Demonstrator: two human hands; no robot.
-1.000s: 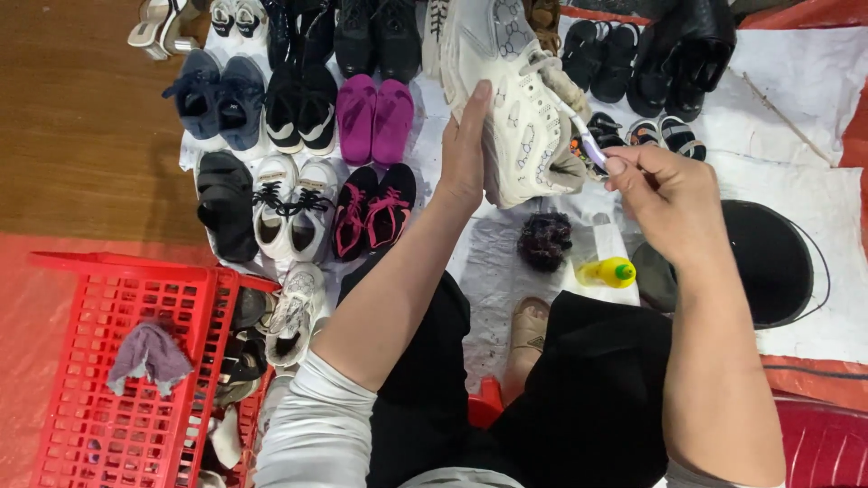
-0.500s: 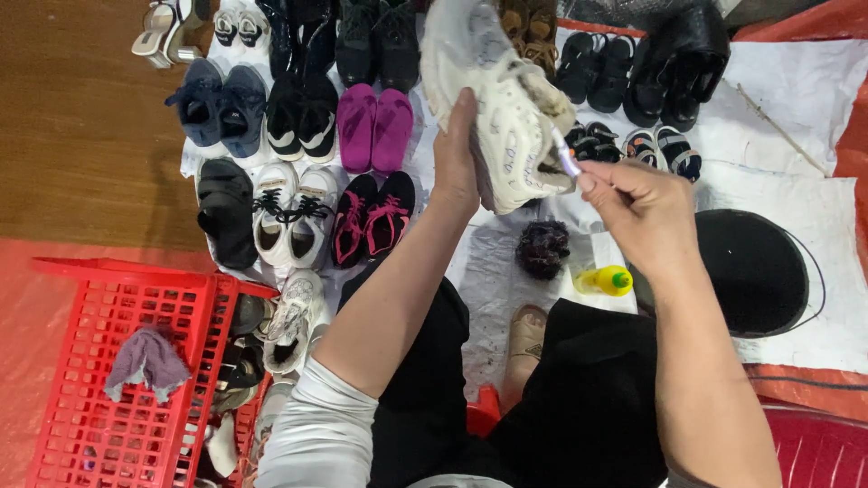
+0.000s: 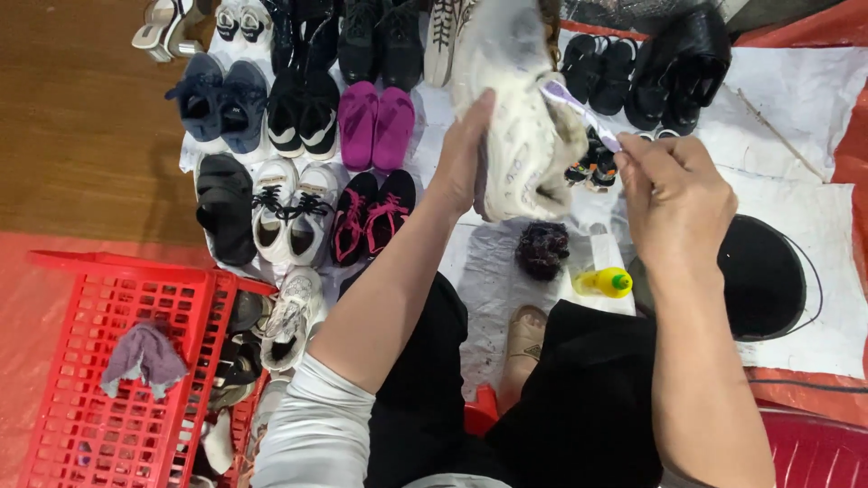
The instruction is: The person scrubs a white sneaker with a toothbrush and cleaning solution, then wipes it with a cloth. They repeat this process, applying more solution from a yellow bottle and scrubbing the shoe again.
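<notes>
The white sneaker [image 3: 520, 136] was motion-blurred, its toe cut off at the top edge; the left hand [image 3: 461, 154] hid its far side.

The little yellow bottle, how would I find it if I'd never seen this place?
Start at the white sheet spread on the floor with rows of shoes on it. Come toward the person's black-clad lap, beside the round black disc. There the yellow bottle lies on its side, the only yellow thing, with a green cap, next to a dark fuzzy bundle.
</notes>
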